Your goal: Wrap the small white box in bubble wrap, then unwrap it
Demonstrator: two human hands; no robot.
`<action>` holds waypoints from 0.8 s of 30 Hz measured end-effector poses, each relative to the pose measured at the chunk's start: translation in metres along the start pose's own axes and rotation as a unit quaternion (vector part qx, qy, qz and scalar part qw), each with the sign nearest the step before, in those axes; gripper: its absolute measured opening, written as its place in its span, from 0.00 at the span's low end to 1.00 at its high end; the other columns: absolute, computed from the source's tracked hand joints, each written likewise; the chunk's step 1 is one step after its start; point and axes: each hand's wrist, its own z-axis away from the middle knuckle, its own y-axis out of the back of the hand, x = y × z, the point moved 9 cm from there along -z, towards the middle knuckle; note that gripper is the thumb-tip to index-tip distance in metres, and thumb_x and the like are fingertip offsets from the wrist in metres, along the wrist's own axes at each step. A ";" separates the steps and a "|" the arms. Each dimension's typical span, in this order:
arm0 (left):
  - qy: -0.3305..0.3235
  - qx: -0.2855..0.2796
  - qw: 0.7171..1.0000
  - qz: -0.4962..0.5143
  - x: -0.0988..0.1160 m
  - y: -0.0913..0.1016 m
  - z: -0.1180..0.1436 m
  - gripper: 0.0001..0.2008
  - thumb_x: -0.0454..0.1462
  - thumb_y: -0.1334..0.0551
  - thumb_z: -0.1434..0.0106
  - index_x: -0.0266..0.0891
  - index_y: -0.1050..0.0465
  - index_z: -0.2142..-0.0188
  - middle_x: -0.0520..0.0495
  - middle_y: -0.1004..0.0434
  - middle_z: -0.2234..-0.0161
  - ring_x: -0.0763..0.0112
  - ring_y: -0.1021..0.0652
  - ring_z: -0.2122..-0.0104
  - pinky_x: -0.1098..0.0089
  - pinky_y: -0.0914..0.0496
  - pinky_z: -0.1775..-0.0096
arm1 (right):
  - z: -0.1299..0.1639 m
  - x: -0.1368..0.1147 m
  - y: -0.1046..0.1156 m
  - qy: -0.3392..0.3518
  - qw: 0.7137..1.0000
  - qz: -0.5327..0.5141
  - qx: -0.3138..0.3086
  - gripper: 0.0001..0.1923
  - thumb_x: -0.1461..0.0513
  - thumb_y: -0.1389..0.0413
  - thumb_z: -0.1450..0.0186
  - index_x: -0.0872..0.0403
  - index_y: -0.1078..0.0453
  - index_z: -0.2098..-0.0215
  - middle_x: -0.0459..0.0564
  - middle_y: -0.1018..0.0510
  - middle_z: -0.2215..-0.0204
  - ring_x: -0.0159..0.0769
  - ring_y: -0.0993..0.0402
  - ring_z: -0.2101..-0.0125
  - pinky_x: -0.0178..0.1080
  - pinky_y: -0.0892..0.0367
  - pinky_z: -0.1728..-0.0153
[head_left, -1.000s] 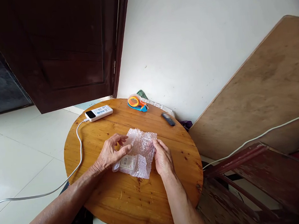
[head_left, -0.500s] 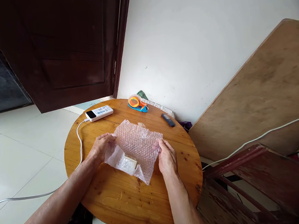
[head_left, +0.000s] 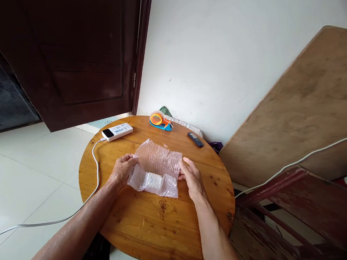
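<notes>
Bubble wrap (head_left: 156,169) lying at the centre of the round wooden surface (head_left: 157,234), folded over something small and pale inside, hard to make out through the plastic. Left hand (head_left: 121,174) at 9 o'clock of the sheet, fingers curled and pinching its left edge. Right hand (head_left: 191,180) at 3 o'clock, fingers loosely bent, thumb and fingertips gripping the right edge; neither hand wide open, both closed lightly on the wrap.

Probably very light, soft and floppy, with a slick, crinkly skin; likely to slide on the wood and spring open unless held down. Best taken at the two side edges, as now, or pressed flat along the fold; a hard squeeze would pop the bubbles. Contents possibly loose inside, so worth keeping level.

At 11 o'clock, near the far rim, a white power bank (head_left: 117,131) with a white cable (head_left: 95,167) trailing off the left rim toward the floor. At 12 o'clock, an orange and blue tape dispenser (head_left: 159,120). At 1 o'clock, a small dark stick-shaped item (head_left: 195,139), blurred.
</notes>
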 end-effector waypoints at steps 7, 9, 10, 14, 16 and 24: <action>-0.028 0.011 0.999 -0.034 0.002 0.003 -0.006 0.14 0.40 0.33 0.61 0.37 0.30 0.74 0.55 0.29 0.83 0.75 0.30 0.85 0.74 0.37 0.80 | 0.007 -0.009 -0.018 0.108 0.971 0.210 -0.026 0.27 0.56 0.45 0.42 0.53 0.32 0.45 0.41 0.23 0.77 0.37 0.28 0.75 0.37 0.35 0.70; -0.040 0.018 0.998 -0.042 0.004 0.005 -0.008 0.17 0.41 0.33 0.59 0.36 0.29 0.70 0.55 0.28 0.81 0.74 0.30 0.84 0.74 0.36 0.79 | 0.004 -0.007 -0.014 0.113 0.970 0.213 -0.006 0.26 0.56 0.46 0.42 0.54 0.32 0.45 0.42 0.22 0.76 0.38 0.27 0.74 0.38 0.34 0.69; -0.048 0.023 0.998 -0.046 0.005 0.007 -0.009 0.19 0.41 0.32 0.59 0.36 0.28 0.66 0.54 0.26 0.79 0.74 0.29 0.83 0.73 0.35 0.78 | 0.003 -0.004 -0.011 0.111 0.970 0.215 0.004 0.26 0.56 0.46 0.42 0.54 0.32 0.45 0.43 0.21 0.76 0.38 0.26 0.74 0.39 0.33 0.68; -0.109 0.063 0.989 -0.071 0.019 0.017 -0.007 0.29 0.42 0.32 0.56 0.35 0.28 0.53 0.43 0.21 0.60 0.67 0.21 0.67 0.69 0.28 0.66 | 0.002 -0.010 0.003 0.146 0.961 0.225 0.075 0.26 0.56 0.44 0.43 0.54 0.31 0.47 0.51 0.20 0.62 0.39 0.25 0.70 0.42 0.31 0.65; -0.180 0.076 0.972 -0.132 0.035 0.018 0.002 0.27 0.44 0.34 0.51 0.36 0.28 0.51 0.40 0.22 0.52 0.61 0.22 0.58 0.65 0.28 0.58 | 0.008 -0.024 0.008 0.195 0.952 0.207 0.112 0.22 0.56 0.44 0.42 0.54 0.30 0.50 0.54 0.21 0.57 0.39 0.25 0.67 0.44 0.30 0.61; -0.259 -0.033 0.846 -0.465 0.043 -0.021 0.021 0.25 0.51 0.45 0.38 0.36 0.24 0.53 0.37 0.20 0.54 0.50 0.22 0.53 0.56 0.29 0.52 | 0.021 -0.040 -0.026 0.119 0.988 -0.039 -0.085 0.20 0.47 0.45 0.34 0.52 0.30 0.52 0.54 0.19 0.58 0.42 0.22 0.59 0.44 0.29 0.56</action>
